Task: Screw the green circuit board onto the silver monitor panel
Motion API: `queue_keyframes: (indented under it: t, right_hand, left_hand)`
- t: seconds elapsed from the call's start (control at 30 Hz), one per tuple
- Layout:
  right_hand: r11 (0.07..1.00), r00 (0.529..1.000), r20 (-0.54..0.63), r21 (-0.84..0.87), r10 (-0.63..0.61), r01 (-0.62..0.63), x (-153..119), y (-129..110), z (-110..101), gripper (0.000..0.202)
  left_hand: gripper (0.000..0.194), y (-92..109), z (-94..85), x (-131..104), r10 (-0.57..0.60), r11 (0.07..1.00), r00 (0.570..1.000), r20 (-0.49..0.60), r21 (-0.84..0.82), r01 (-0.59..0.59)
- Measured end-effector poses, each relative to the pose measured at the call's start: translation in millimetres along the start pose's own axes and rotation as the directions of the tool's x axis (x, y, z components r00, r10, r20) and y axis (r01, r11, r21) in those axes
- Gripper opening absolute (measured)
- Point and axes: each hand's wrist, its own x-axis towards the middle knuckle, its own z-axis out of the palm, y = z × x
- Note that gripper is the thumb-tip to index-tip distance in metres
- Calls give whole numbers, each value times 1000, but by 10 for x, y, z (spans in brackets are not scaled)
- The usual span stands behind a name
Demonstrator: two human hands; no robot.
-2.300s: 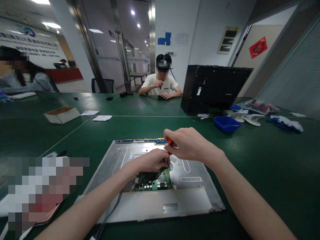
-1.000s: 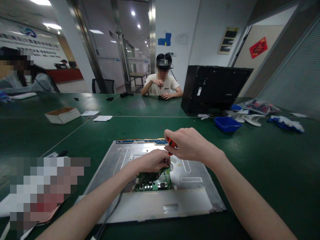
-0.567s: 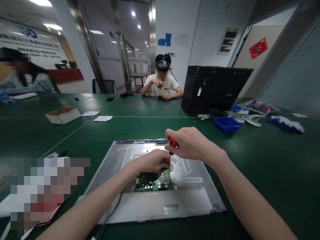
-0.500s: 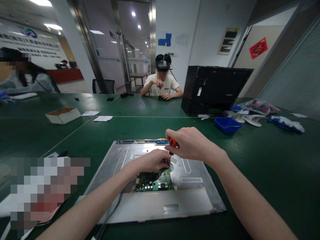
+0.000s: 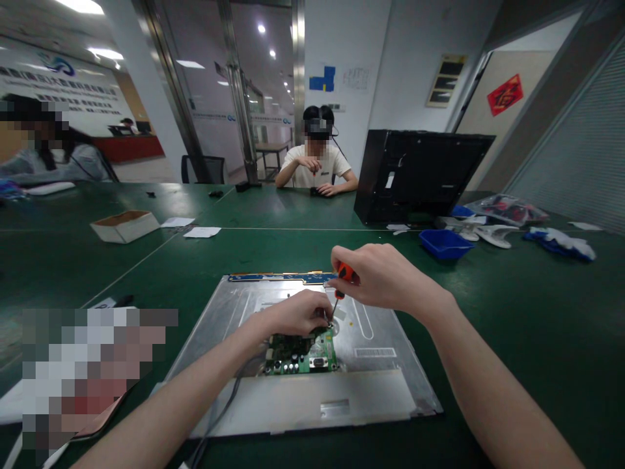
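Observation:
A screwdriver (image 5: 346,272) with a red and black handle is in my right hand (image 5: 374,277), its fingers closed around the grip. The shaft slants down and left to the upper right corner of a green circuit board (image 5: 322,357). Beside the tip, my left hand (image 5: 305,311) is closed in a pinch; what its fingers hold, if anything, is hidden. The board sits on the metal back of a flat display panel (image 5: 375,391) lying on the table. My left hand covers the board's upper part.
A grey cable (image 5: 229,407) runs off the panel's near left edge. Farther back stand a black monitor (image 5: 420,176), a blue tray (image 5: 445,244) and a white box (image 5: 125,228). Gloves (image 5: 559,244) lie at the right. A person (image 5: 317,159) sits across the green table (image 5: 273,244).
My right hand has shifted slightly up and right with the screwdriver, which now leans more. My left hand has stayed almost in place.

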Motion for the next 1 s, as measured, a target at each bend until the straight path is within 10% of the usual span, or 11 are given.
queue_keyframes:
  t: [0.43,1.0]
  right_hand:
    - [998,998,-34,-31,52,-53,-53,90,-91,24]
    - [999,995,-88,-8,45,-45,-79,138,-95,22]
  left_hand:
    - [11,-438,-564,-292,-312,898,943,-113,290,331]
    - [13,-411,-376,-200,-430,841,900,-79,327,431]
